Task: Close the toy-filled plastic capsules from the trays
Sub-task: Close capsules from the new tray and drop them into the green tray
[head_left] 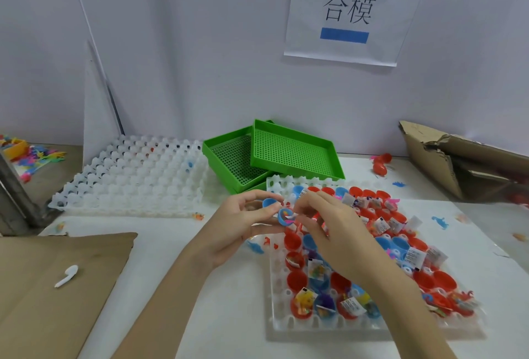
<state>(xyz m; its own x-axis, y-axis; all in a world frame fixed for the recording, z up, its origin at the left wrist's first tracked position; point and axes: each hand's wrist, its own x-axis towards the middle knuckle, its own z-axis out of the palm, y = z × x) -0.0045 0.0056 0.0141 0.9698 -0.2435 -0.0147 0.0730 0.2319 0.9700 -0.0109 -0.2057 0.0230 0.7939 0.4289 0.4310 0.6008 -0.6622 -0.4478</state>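
Soft, even light fills the frame, bright without harsh glare. The white table point(229, 315) and the pale wall point(200, 44) look slightly bluish. Shadows are faint: a soft one lies under the forearms at lower centre and beside the green trays point(292, 152) mid-frame. Wide-angle distortion bends the table edges and the cardboard point(458, 164) at the right. Lower right is smeared by blur; fine detail is soft throughout, with compression haze.
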